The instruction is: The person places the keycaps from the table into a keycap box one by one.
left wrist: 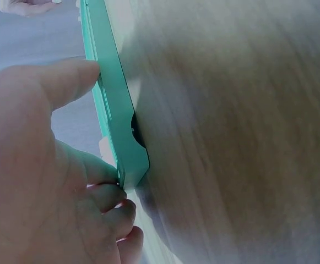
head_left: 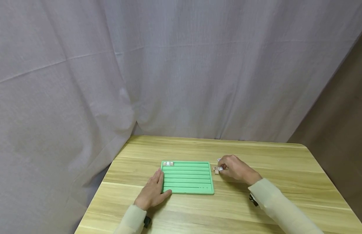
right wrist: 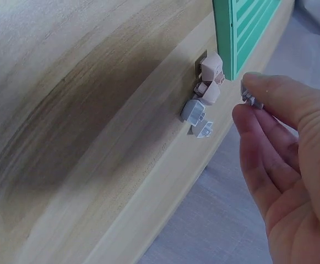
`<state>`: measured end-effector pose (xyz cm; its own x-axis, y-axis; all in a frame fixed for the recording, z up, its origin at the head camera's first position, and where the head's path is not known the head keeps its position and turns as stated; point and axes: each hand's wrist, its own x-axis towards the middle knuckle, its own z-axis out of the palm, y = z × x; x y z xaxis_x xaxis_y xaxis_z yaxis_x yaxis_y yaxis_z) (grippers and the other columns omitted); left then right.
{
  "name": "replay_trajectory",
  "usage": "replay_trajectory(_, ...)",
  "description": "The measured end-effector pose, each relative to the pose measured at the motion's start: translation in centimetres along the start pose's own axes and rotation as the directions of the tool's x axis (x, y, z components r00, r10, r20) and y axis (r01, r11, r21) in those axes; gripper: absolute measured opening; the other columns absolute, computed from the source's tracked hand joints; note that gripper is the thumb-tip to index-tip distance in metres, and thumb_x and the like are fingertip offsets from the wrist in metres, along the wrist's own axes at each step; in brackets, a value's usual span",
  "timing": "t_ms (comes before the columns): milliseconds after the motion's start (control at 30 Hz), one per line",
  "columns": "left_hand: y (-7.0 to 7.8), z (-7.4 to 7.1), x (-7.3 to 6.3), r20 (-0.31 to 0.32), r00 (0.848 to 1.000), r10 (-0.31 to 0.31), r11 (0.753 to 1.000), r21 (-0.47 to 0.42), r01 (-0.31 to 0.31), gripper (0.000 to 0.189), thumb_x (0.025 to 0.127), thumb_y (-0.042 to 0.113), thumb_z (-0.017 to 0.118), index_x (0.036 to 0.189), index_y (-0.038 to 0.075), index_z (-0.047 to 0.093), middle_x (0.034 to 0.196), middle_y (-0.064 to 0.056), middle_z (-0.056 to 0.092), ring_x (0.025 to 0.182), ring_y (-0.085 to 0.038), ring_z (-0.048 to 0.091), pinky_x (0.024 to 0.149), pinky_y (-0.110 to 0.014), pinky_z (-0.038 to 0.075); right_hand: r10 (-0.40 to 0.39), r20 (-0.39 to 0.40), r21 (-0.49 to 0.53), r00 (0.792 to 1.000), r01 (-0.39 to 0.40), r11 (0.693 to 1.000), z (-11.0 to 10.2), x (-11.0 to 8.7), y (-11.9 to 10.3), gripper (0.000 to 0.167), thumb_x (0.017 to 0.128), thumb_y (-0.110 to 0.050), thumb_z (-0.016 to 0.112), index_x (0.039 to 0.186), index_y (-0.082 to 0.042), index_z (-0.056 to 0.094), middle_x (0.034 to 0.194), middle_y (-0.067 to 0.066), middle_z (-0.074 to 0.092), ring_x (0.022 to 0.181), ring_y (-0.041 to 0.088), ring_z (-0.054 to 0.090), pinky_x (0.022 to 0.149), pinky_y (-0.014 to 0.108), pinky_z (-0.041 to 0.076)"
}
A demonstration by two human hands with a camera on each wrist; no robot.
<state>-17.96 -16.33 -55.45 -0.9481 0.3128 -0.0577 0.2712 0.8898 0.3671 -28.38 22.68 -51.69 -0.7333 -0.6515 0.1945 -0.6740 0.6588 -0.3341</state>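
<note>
Head: wood-grain table [head_left: 187, 216] against grey curtains [head_left: 181, 81]. Green tray [head_left: 187, 176] flat on it, three keycaps [head_left: 168, 163] at far-left corner. Left hand [head_left: 153, 191] spread, along tray's left edge.

Left wrist: thumb and fingers touching tray; table shadowed.

Right wrist: right hand [right wrist: 300, 176] pinches small keycap [right wrist: 249, 98]; loose keycaps [right wrist: 211, 69] on table near tray.

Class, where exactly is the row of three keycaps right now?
In the head view, the row of three keycaps sits at the far left corner of the green tray, near the left hand's fingertips, across the tray from the right hand.
</note>
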Motion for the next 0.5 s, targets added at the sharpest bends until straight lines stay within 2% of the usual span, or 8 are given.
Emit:
replay_trajectory(333, -0.42, 0.48, 0.08, -0.002, 1.000, -0.005, 1.000, -0.008, 0.005, 0.091, 0.105, 0.051, 0.058, 0.162, -0.011, 0.024, 0.174, -0.029, 0.018, 0.163, -0.043, 0.022, 0.130, -0.059, 0.028, -0.013, -0.004, 0.043, 1.000, 0.013, 0.999, 0.34, 0.14, -0.38, 0.011, 0.085, -0.002, 0.085, 0.092, -0.007, 0.079, 0.089, 0.003, 0.077, 0.082, 0.015, 0.073, 0.073, 0.025, 0.064)
replay_trajectory(500, -0.48, 0.51, 0.06, -0.003, 1.000, -0.001, 1.000, -0.007, 0.001, 0.092, 0.105, 0.051, 0.058, 0.162, -0.012, 0.024, 0.174, -0.029, 0.018, 0.163, -0.043, 0.022, 0.130, -0.059, 0.028, 0.027, 0.000, 0.067, 1.000, -0.027, 0.997, 0.38, 0.46, -0.70, 0.011, 0.086, -0.001, 0.085, 0.090, -0.007, 0.077, 0.089, 0.003, 0.075, 0.081, 0.011, 0.072, 0.071, 0.021, 0.063)
